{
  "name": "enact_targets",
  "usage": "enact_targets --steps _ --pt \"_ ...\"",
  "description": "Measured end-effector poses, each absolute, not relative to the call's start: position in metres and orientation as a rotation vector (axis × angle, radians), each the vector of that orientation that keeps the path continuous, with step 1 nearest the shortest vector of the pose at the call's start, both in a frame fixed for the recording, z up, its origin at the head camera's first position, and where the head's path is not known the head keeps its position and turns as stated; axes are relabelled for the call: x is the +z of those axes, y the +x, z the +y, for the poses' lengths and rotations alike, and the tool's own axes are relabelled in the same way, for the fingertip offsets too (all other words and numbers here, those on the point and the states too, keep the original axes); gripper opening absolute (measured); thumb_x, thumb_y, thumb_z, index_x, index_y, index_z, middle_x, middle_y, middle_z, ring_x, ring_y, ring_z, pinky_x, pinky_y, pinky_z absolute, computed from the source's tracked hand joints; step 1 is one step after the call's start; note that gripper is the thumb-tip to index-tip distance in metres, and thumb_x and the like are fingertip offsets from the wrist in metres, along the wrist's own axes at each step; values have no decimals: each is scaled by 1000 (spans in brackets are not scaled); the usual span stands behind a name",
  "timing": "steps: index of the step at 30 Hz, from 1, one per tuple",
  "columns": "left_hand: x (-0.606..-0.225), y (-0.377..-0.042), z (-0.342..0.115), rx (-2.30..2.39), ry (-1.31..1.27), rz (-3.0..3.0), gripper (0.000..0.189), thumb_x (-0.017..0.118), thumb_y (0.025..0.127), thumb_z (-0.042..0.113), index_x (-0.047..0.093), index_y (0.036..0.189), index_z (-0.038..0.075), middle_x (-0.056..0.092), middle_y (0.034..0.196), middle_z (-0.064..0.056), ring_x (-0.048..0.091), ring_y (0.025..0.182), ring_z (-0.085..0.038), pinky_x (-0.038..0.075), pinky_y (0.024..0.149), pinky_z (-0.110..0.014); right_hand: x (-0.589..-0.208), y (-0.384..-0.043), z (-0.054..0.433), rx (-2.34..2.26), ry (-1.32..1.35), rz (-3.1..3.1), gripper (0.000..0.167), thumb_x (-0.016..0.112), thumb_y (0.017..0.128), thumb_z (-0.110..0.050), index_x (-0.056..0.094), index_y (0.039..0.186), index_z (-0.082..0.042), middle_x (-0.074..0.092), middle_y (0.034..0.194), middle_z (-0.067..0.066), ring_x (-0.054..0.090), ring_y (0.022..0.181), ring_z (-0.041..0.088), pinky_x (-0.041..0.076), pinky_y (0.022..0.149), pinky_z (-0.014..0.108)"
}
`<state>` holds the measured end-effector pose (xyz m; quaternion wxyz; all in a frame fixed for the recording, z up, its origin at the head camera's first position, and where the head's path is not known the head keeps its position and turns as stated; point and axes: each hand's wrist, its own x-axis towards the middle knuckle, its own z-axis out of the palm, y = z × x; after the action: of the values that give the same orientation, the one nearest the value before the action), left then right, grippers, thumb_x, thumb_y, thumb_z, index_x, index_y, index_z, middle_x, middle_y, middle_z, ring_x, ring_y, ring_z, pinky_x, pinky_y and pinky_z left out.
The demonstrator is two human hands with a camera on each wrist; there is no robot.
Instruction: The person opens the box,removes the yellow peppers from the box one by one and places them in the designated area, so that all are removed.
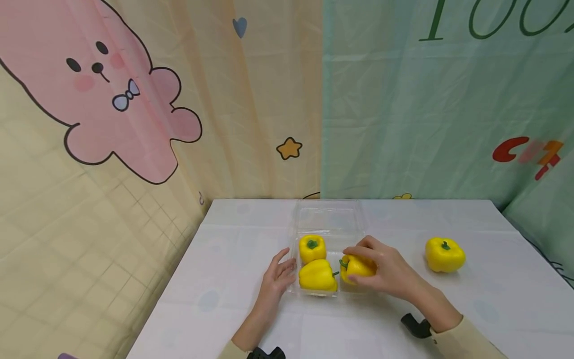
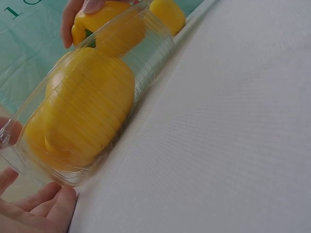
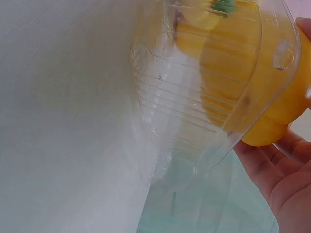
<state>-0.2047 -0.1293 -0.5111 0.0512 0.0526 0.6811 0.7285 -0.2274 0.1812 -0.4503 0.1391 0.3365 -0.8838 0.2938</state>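
A clear plastic clamshell container (image 1: 329, 218) stands with its lid folded back. Two yellow bell peppers sit in its left half: one with its green stem up (image 1: 312, 249) behind, and one on its side (image 1: 317, 275) in front. My right hand (image 1: 381, 264) grips a third yellow bell pepper (image 1: 357, 269) between thumb and fingers at the container's right side. In the right wrist view this bell pepper (image 3: 265, 131) bulges past the clear rim. Relaxed fingers of my left hand (image 1: 279, 276) touch the container's left wall.
Another yellow bell pepper (image 1: 445, 255) rests on the white-covered table (image 1: 242, 239), right of the container. Behind the table hang printed curtains (image 1: 426, 124). Black straps with camera mounts (image 1: 417, 326) are on the wrists.
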Motion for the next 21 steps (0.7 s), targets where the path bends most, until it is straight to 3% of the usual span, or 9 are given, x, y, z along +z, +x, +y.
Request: enact_targets --steps 8,15,21 --pt "-511 -205 -129 2212 158 2078 63 52 99 6 31 158 18 49 147 -17 41 140 -33 30 114 -55 -446 -228 184 828 968 -2553 38 75 88 -48 69 123 -36 50 108 -13 51 86 7 51 71 24" --pt "-511 -205 -129 2203 161 2082 63 51 99 7 32 158 19 49 147 -17 42 140 -32 30 114 -55 -447 -230 187 823 977 -2528 25 71 93 -42 68 117 -32 54 124 -9 57 99 10 56 80 33" --pt "-510 -205 -130 2217 181 2065 63 51 99 5 31 158 18 49 147 -18 41 140 -33 30 114 -54 -448 -233 192 913 964 -2514 19 70 95 -38 66 112 -30 58 120 -15 58 101 7 55 83 33"
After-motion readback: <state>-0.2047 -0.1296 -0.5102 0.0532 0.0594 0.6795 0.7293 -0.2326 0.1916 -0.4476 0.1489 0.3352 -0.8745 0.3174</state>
